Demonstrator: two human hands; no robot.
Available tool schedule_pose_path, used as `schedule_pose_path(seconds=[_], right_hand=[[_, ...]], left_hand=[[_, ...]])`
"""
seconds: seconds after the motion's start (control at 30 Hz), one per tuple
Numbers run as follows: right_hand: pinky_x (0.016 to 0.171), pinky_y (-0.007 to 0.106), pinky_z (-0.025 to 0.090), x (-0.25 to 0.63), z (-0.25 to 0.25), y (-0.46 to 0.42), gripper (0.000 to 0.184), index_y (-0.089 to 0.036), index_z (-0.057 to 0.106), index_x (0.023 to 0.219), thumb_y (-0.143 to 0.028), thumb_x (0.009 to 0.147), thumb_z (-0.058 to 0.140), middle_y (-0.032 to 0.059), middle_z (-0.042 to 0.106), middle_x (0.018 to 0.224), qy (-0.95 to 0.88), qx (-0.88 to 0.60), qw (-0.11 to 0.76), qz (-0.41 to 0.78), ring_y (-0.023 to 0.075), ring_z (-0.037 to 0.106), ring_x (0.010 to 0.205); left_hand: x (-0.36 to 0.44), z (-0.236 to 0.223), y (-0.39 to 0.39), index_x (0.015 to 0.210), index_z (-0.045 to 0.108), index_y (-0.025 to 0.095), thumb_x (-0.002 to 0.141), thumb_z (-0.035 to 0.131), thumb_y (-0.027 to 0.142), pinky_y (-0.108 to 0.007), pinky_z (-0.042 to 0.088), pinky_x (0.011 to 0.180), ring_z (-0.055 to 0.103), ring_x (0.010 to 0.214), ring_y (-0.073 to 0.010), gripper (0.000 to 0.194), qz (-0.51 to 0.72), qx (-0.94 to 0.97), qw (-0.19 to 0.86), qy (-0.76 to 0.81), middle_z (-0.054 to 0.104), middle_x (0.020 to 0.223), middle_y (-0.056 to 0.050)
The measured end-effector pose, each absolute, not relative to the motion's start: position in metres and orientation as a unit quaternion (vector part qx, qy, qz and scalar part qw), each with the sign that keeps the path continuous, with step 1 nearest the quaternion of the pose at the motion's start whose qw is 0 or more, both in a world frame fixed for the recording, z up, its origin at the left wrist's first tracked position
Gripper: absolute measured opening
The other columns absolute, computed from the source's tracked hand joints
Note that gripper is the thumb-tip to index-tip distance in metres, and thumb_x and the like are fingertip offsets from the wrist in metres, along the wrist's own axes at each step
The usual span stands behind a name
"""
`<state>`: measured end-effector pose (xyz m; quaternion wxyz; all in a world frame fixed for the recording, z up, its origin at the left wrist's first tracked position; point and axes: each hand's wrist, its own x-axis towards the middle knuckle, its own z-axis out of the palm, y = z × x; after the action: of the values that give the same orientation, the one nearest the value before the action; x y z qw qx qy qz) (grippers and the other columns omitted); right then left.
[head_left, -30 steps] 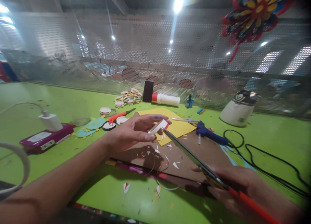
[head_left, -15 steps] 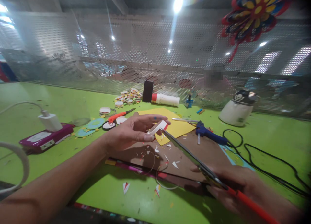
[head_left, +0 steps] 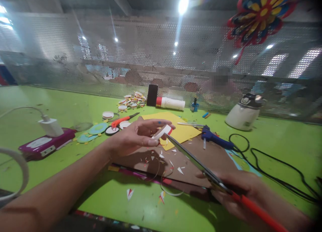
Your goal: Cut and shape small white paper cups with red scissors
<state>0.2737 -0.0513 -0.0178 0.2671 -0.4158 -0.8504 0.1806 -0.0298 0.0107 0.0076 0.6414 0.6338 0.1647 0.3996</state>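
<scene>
My left hand [head_left: 141,133] pinches a small white paper piece [head_left: 162,132] with a red edge between thumb and fingers. In my right hand [head_left: 241,191] is a pair of scissors [head_left: 193,161] with red-orange handles. The blade tips touch or almost touch the right side of the paper piece, and the blades look closed or nearly so. Beneath both hands lies a brown board [head_left: 191,154] strewn with white and red paper scraps. A yellow sheet [head_left: 186,134] rests on it behind the paper piece.
Around the board on the green table [head_left: 105,201] are a blue glue gun [head_left: 217,139] with black cord, orange-handled scissors [head_left: 122,120], a purple power strip [head_left: 47,144], and pale blue paper discs [head_left: 98,128]. Farther back stand a phone [head_left: 152,95], a white kettle [head_left: 243,114] and piled paper rounds [head_left: 132,101].
The whole view has shifted very slightly. Both hands, the paper piece and the scissors keep almost the same positions relative to each other.
</scene>
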Motion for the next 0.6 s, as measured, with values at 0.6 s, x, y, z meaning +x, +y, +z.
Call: schedule_pose_path(seconds=[0.6], right_hand=[[0.056, 0.024, 0.05, 0.277, -0.011, -0.055, 0.018, -0.02, 0.071, 0.079, -0.018, 0.076, 0.053, 0.0023, 0.07, 0.07, -0.846, -0.443, 0.165, 0.246, 0.0199, 0.065, 0.066]], left_hand=[[-0.029, 0.005, 0.012, 0.124, 0.066, 0.018, 0.073, 0.076, 0.015, -0.031, 0.052, 0.083, 0.059, 0.098, -0.0217, 0.052, 0.397, 0.634, 0.644, 0.157, 0.064, 0.113, -0.011]])
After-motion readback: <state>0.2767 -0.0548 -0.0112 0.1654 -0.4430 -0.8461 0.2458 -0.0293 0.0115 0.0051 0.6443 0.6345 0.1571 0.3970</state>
